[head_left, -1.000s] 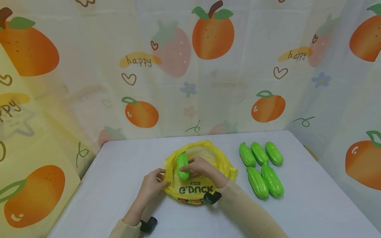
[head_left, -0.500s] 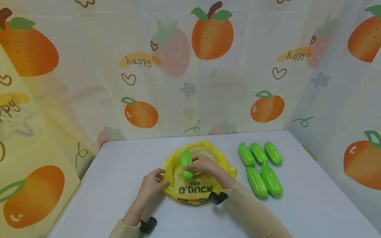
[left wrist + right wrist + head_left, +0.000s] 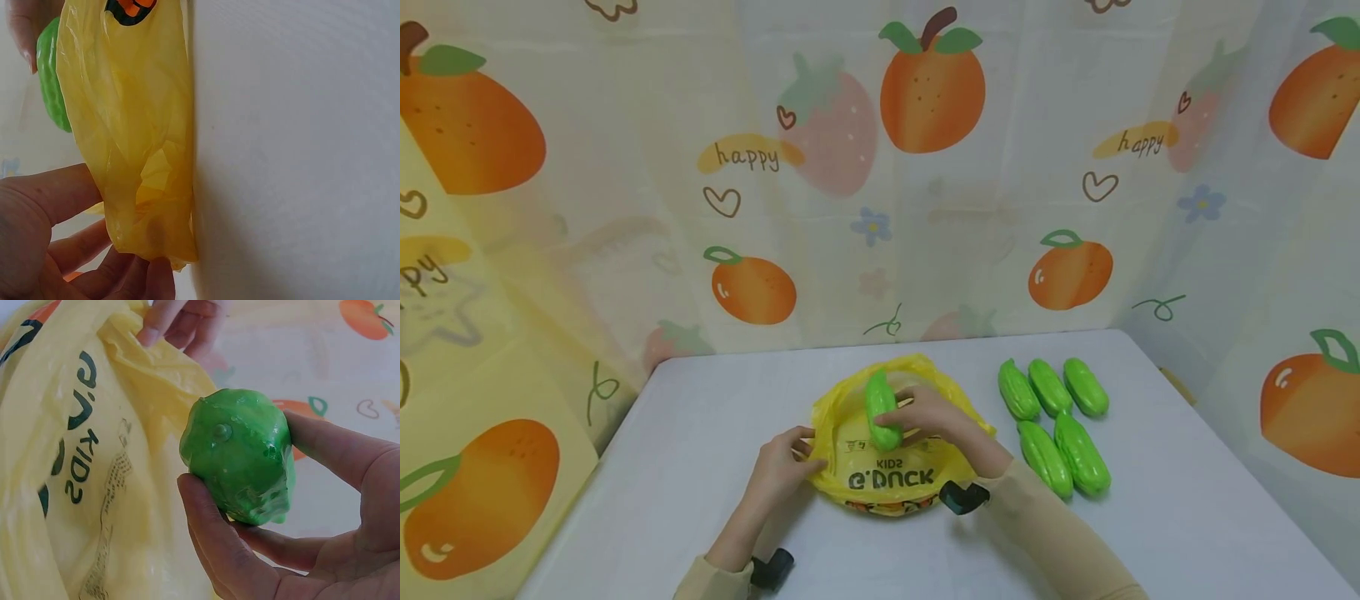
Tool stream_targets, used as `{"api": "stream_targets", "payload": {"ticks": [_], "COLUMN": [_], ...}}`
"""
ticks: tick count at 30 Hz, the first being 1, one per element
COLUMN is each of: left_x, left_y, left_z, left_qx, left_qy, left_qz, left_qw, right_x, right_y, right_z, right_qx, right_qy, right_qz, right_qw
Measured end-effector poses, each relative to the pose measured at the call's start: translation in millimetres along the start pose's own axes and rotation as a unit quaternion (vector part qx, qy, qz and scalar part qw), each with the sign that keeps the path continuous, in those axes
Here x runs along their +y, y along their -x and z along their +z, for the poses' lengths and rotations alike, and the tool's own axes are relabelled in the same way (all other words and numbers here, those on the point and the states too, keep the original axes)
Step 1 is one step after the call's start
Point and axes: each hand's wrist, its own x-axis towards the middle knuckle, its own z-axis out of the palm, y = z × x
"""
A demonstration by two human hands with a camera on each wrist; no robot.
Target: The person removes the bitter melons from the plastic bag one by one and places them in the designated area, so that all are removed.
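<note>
My right hand (image 3: 922,412) grips a glossy green bumpy gourd (image 3: 882,408) between thumb and fingers, over the open mouth of a yellow plastic bag (image 3: 842,479). In the right wrist view, the end of the gourd (image 3: 234,450) faces the camera, with a small round nub on it. The left wrist view shows part of the gourd (image 3: 53,75) beyond the bag's rim. My left hand (image 3: 781,462) holds the bag's left edge, thumb on one side and fingers on the other. That grip shows close up in the left wrist view, on the thin plastic bag (image 3: 131,137).
Several more green gourds (image 3: 1048,387) lie in two rows on the white table (image 3: 1180,500), right of the bag. Behind the table hangs a cloth (image 3: 962,250) printed with fruit. Black wrist cameras (image 3: 964,497) are strapped to both wrists.
My right hand has carried the gourd to the right and slightly up above the bag's mouth. My left hand stays on the bag's edge.
</note>
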Motion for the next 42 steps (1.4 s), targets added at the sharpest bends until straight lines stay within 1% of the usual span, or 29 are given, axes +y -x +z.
{"api": "stream_targets", "payload": {"ticks": [6, 15, 18, 26, 31, 36, 42], "left_x": [0.0, 0.5, 0.6, 0.5, 0.5, 0.6, 1.4], "left_y": [0.3, 0.5, 0.5, -0.1, -0.4, -0.3, -0.2], "left_z": [0.0, 0.5, 0.6, 1.4, 1.9, 1.8, 1.3], "left_qx": [-0.001, -0.002, 0.000, 0.004, 0.002, 0.001, -0.001], "left_qy": [0.001, 0.000, -0.001, -0.010, -0.010, -0.012, -0.014], "left_qz": [0.000, -0.001, -0.001, 0.000, -0.002, -0.002, -0.002], "left_qw": [1.0000, 1.0000, 1.0000, 0.9999, 0.9999, 0.9999, 0.9999], "right_x": [2.3, 8.7, 9.7, 10.7, 10.7, 11.4, 12.1], "right_y": [5.4, 7.3, 8.9, 16.8, 23.4, 27.5, 32.0], "right_z": [-10.4, -24.1, -28.0, -37.3, -45.4, -53.6, -63.6], "right_qx": [-0.013, 0.003, 0.004, 0.018, 0.018, 0.022, 0.028], "right_qy": [-0.009, 0.005, -0.003, 0.007, 0.006, 0.003, 0.015], "right_qz": [-0.002, 0.002, 0.005, 0.001, -0.005, 0.002, 0.000], "right_qw": [0.9999, 1.0000, 1.0000, 0.9998, 0.9998, 0.9997, 0.9995]}}
